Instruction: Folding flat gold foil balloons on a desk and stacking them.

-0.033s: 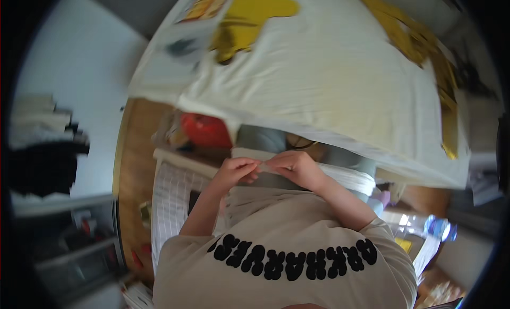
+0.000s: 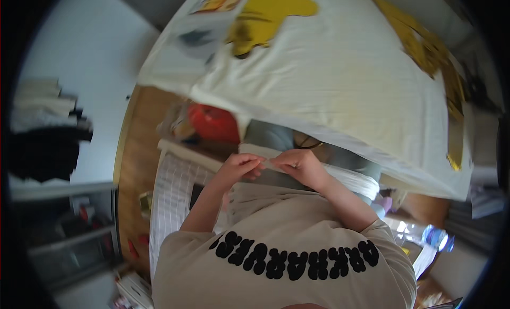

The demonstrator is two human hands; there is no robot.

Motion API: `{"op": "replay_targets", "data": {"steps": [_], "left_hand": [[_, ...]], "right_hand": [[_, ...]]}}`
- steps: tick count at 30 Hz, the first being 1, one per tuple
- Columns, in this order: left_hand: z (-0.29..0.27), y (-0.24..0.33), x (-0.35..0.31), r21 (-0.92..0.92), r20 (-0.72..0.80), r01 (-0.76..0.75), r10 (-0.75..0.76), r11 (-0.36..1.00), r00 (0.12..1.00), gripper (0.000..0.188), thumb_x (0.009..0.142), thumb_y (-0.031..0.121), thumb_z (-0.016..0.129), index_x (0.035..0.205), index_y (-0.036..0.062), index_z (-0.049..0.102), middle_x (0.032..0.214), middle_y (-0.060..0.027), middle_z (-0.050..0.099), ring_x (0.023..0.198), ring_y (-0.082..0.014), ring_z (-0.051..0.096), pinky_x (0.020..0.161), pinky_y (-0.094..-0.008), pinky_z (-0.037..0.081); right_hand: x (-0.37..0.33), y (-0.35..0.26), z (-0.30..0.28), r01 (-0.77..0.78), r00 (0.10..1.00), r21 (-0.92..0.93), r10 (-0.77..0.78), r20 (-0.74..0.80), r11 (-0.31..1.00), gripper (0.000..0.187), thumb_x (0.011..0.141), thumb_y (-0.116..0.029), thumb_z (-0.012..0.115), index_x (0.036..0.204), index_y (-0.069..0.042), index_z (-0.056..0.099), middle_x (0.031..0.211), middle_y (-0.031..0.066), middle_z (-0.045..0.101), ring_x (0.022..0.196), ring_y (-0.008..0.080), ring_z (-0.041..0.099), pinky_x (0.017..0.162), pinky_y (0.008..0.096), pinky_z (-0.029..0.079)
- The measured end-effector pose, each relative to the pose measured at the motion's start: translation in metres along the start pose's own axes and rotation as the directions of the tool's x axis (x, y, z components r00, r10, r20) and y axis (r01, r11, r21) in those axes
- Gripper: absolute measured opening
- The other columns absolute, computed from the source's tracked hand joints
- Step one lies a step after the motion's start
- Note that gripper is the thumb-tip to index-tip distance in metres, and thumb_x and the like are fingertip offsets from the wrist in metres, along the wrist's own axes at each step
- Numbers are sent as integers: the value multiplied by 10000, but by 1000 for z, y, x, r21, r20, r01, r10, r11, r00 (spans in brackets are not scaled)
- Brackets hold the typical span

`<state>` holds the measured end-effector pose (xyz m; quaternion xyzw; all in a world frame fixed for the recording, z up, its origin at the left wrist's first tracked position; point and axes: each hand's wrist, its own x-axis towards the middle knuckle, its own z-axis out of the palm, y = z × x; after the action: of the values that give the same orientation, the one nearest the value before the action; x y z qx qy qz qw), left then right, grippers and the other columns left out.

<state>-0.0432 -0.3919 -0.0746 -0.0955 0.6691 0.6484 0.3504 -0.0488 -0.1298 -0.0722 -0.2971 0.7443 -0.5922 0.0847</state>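
Observation:
Above my lap, my left hand [image 2: 241,166] and my right hand [image 2: 302,166] face each other, fingertips nearly meeting with a narrow gap between them. Each is closed in a pinch, thumb against fingers. Whatever they pinch is too small and blurred to make out. Beneath them lie white cloth [image 2: 260,151] and my grey trouser legs [image 2: 271,132]. The near edge of a table with a white cloth [image 2: 340,70] is just beyond the hands.
On the table lie a yellow sheet-like piece [image 2: 260,19] and shiny gold strips [image 2: 419,49]. A red bag [image 2: 214,123] sits under the table's left end. Checked bedding [image 2: 172,195] is at my left, a clear plastic bottle [image 2: 435,238] at my right.
The view has turned slightly, so the table and room sit a little further right. Both hands keep their pinch; the gap between their fingertips looks slightly wider.

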Motion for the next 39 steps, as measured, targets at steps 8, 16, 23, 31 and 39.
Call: {"op": "replay_targets", "data": {"steps": [8, 16, 23, 31, 39], "left_hand": [[-68, -46, -4, -331, -195, -184, 124, 926, 973, 315, 1078, 240, 588, 1308, 43, 675, 1108, -38, 732, 890, -87, 658, 805, -246, 558], [-108, -42, 19, -227, -169, -249, 214, 941, 962, 300, 1070, 286, 603, 1238, 58, 703, 1049, 0, 726, 891, -75, 656, 767, -229, 523], [-119, -18, 33, -243, -544, -193, 31, 951, 839, 373, 1015, 428, 664, 1150, 81, 694, 1068, -26, 730, 903, -129, 687, 754, -266, 547], [-147, -50, 85, 436, -735, -52, 389, 899, 555, 374, 968, 355, 681, 1106, 9, 651, 993, -213, 736, 956, -392, 720, 816, -446, 552], [-143, -68, 86, 381, -690, -320, 497, 867, 527, 220, 959, 186, 644, 1083, 7, 674, 977, -235, 722, 955, -402, 715, 823, -440, 544]], "right_hand": [[90, 16, 66, -188, 982, -30, 189, 12, 982, 154, 909, -47, 770, 1061, -29, 786, 930, 115, 753, 833, 170, 722, 740, 302, 569], [142, 36, 97, -126, 992, -157, 123, -30, 980, 202, 873, -70, 784, 1071, -31, 781, 973, 128, 740, 816, 250, 729, 759, 333, 583], [167, 44, 108, 91, 985, -520, -152, -76, 849, 168, 844, -51, 742, 1009, -48, 770, 947, 111, 724, 873, 280, 721, 737, 372, 589], [225, 81, 153, -70, 995, -811, -13, -95, 581, 55, 868, -87, 634, 851, -56, 676, 951, 121, 678, 881, 309, 721, 747, 419, 618], [251, 95, 172, -139, 989, -559, 143, -37, 818, 203, 902, -137, 620, 1044, -22, 709, 1086, 186, 702, 1001, 426, 700, 886, 499, 578]]}}
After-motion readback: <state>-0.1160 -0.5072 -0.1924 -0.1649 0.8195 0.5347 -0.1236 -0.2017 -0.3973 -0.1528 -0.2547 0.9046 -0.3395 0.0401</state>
